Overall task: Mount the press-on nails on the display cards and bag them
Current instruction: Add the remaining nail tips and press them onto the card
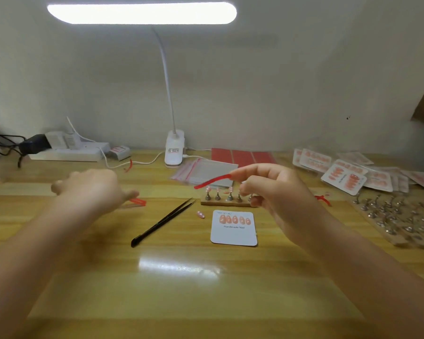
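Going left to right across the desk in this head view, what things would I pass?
Power strip → left hand → black tweezers → lamp base → loose nail → display card → right hand pinching a red strip → bagged cards → metal nail stands.

A white, round-cornered display card (233,231) printed "Handmade Nail" lies flat at centre frame, with five pink press-on nails (234,219) in a row along its top. A loose pink nail (201,214) lies just left of it. Clear red-zip bags (203,171) are stacked above, and bagged finished cards (343,176) are heaped at upper right.
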The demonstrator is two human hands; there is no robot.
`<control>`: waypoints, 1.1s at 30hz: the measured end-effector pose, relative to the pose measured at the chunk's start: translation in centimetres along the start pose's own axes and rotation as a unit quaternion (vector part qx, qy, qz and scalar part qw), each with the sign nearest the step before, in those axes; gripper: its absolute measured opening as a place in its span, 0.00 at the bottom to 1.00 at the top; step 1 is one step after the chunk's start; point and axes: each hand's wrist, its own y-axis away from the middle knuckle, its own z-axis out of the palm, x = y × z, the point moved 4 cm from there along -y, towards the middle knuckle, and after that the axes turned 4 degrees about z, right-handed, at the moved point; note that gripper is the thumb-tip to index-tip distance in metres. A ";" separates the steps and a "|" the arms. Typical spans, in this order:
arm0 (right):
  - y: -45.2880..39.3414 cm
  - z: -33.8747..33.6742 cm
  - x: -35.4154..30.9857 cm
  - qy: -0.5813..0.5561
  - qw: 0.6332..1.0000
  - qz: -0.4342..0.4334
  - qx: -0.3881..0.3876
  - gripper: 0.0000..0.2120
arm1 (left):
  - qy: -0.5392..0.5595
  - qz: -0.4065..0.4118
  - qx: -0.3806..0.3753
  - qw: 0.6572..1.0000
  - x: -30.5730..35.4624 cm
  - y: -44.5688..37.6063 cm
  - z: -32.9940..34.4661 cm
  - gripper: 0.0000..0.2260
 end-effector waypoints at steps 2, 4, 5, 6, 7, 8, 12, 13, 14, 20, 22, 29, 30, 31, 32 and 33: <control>-0.2 0.0 0.1 -0.014 1.000 0.019 -0.014 0.13 | -0.020 0.000 -0.013 1.000 0.5 0.0 0.3 0.26; -0.3 0.1 0.3 -0.015 0.999 0.029 -0.023 0.14 | 0.019 0.053 0.079 0.995 1.4 0.4 -0.4 0.21; -0.3 0.1 0.3 -0.015 0.999 0.032 -0.027 0.14 | 0.108 0.106 0.143 0.978 2.2 1.0 -1.0 0.17; -0.3 0.2 0.4 -0.013 0.999 0.033 -0.030 0.15 | 0.229 0.169 0.181 0.942 3.0 1.8 -1.6 0.14; -0.3 0.3 0.4 -0.011 0.999 0.034 -0.033 0.15 | 0.359 0.227 0.186 0.886 3.8 3.0 -2.1 0.12; -0.3 0.4 0.5 -0.009 0.999 0.033 -0.037 0.16 | 0.471 0.271 0.155 0.825 4.8 4.3 -2.5 0.11; -0.3 0.8 0.6 -0.006 0.998 0.020 -0.063 0.20 | 0.655 0.330 -0.019 0.680 8.5 8.4 -1.8 0.15; -0.3 0.9 0.6 -0.006 0.998 0.016 -0.067 0.20 | 0.668 0.323 -0.028 0.670 9.0 8.8 -1.5 0.15; -0.3 0.9 0.7 -0.003 0.997 0.013 -0.071 0.20 | 0.682 0.311 -0.032 0.661 9.2 9.0 -1.2 0.15; -0.5 1.0 1.2 0.038 0.998 0.009 -0.052 0.17 | 0.714 0.285 -0.045 0.637 9.7 9.0 -0.2 0.13; -0.8 0.3 1.2 0.115 0.993 -0.016 -0.007 0.12 | 0.714 0.281 -0.042 0.640 9.7 8.9 -0.1 0.12; -1.1 -1.8 3.0 0.572 0.810 0.080 -0.101 0.15 | 0.713 0.253 -0.036 0.653 9.7 8.0 0.8 0.12; -1.1 -1.9 3.3 0.577 0.804 0.099 -0.105 0.22 | 0.712 0.254 -0.035 0.653 9.7 7.9 0.9 0.12; -1.1 -1.9 3.5 0.580 0.800 0.111 -0.108 0.27 | 0.711 0.255 -0.034 0.655 9.8 7.9 1.1 0.12; -1.1 -1.9 3.7 0.580 0.798 0.117 -0.113 0.30 | 0.708 0.256 -0.033 0.657 9.8 7.8 1.2 0.12; -1.2 -2.0 3.8 0.581 0.797 0.119 -0.117 0.31 | 0.705 0.256 -0.033 0.660 9.8 7.8 1.3 0.12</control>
